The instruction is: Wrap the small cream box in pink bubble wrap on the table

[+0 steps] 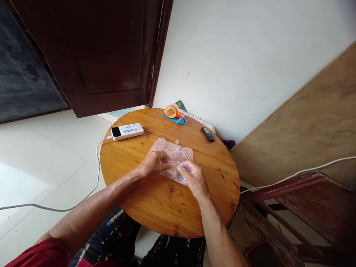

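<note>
Pinkish bubble wrap (185, 152) lies on the round wooden table (167, 207), with its near part gathered between my two hands. My left hand (156, 163) has its thumb and fingers closed on the left side of the wrap. On the right side, my right hand (193, 174) pinches a folded part of the same wrap. Something flat and pale shows under the clear layers between the hands; what it is cannot be made out. A small piece of clear tape (177, 141) sticks up at the wrap's far edge.
A white power bank (130, 130) with a cable (97, 167) sits at the table's left. An orange and blue tape dispenser (175, 113) stands at the far edge, and a dark, partly blurred object (207, 134) lies to its right. A wooden chair (294, 207) is at right.
</note>
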{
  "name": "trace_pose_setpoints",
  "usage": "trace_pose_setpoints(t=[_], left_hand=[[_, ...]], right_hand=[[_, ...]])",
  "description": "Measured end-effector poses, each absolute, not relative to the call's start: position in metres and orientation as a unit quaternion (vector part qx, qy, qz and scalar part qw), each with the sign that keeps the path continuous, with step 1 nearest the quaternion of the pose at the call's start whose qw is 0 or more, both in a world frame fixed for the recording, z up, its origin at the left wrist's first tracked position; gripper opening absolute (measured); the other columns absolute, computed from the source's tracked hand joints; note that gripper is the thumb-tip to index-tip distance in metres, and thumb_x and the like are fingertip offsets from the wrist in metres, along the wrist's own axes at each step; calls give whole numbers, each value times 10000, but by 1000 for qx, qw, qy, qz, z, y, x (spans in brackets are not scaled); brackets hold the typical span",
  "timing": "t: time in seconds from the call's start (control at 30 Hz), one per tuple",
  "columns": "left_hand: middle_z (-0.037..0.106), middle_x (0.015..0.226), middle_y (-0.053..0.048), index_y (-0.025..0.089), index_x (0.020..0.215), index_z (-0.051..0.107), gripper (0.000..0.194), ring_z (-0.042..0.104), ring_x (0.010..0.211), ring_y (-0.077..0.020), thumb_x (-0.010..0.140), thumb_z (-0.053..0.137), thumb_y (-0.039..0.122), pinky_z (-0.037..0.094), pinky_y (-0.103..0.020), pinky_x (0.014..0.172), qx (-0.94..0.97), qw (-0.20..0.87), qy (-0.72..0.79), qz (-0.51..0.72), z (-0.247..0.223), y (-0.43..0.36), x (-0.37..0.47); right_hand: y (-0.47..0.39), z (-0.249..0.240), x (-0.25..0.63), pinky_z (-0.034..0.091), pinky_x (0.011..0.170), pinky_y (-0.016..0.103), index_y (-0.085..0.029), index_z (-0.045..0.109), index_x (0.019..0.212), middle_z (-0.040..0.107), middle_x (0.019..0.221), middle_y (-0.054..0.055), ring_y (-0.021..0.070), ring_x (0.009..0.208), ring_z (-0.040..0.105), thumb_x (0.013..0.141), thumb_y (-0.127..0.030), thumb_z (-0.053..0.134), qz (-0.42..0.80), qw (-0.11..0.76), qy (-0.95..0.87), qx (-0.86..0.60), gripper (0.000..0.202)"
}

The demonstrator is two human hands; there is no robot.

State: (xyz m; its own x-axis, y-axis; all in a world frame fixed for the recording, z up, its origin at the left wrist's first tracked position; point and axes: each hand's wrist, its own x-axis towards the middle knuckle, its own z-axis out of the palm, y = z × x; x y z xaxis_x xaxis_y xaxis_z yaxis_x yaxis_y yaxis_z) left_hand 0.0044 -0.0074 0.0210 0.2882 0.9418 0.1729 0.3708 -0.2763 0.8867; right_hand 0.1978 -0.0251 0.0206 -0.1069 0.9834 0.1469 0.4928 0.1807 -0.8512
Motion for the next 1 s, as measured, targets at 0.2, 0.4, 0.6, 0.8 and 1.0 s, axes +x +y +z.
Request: trace_pose_setpoints(t=[0.2,0.4,0.6,0.8,1.0], left_hand=[[639,726,9,148,643,613,124,553,684,-120,705,700,212,417,-212,620,694,405,467,369,20,-3,5],[577,632,47,146,672,609,102,502,612,-99,682,694,202,379,-200,574,673,435,475,364,20,-1,8],[555,607,54,149,662,593,114,485,597,-95,675,683,218,370,-198,565,670,437,467,376,17,1,10],[604,659,36,144,720,619,85,529,626,-100,694,654,216,414,-201,606,664,432,470,390,17,0,9],[621,724,19,164,975,664,283,565,665,-132,742,658,326,426,-230,617,672,343,547,363,20,-2,-24]], right_hand=[[-21,15,200,408,576,271,-210,621,684,602,641,-9,152,605,523,756,-408,625,358,383,-652,-548,211],[-30,27,200,478,743,355,-195,638,859,695,885,79,233,828,628,820,-351,589,141,392,-704,-575,168],[-67,58,178,398,827,387,-203,662,977,718,1017,65,239,935,612,925,-189,557,-109,235,-848,-463,118],[-61,46,171,378,875,403,-176,649,986,708,1052,83,244,931,603,887,-179,622,-80,156,-867,-467,103],[-55,48,171,355,851,389,-220,633,1146,669,1063,77,245,973,564,892,-233,632,-74,121,-876,-461,254]])
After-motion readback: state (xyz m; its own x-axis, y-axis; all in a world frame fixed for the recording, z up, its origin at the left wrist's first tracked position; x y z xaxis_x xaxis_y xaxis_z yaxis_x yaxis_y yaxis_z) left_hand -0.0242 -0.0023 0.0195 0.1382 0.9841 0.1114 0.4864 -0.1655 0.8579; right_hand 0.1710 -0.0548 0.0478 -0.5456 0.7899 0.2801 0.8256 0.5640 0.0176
